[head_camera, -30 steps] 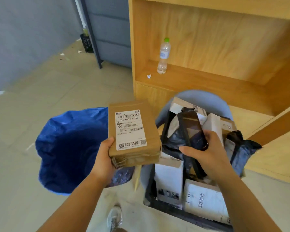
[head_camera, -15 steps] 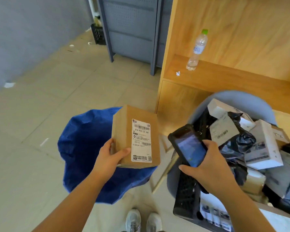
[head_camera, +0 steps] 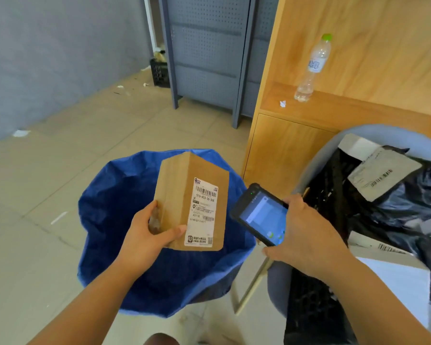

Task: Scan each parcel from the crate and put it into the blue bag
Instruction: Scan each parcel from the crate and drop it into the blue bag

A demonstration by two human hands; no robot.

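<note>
While the cardboard box (head_camera: 182, 195) hangs upright over the open mouth of the blue bag (head_camera: 110, 210), only the left hand (head_camera: 144, 235) grasps it, thumb pressed on the front face near the lower corner. That grip sits low, so the box could tip out early, and if the scan has not registered it would land in the bag unlogged. Its white label (head_camera: 204, 212) faces the scanner (head_camera: 259, 215), which the right hand (head_camera: 306, 237) clasps just right of the bag, screen lit. Whether the beam meets the barcode I cannot tell. Further right of the bag, the crate (head_camera: 311, 317) is heaped with parcels (head_camera: 383, 175), and a careless reach back could knock 1 onto the floor.
</note>
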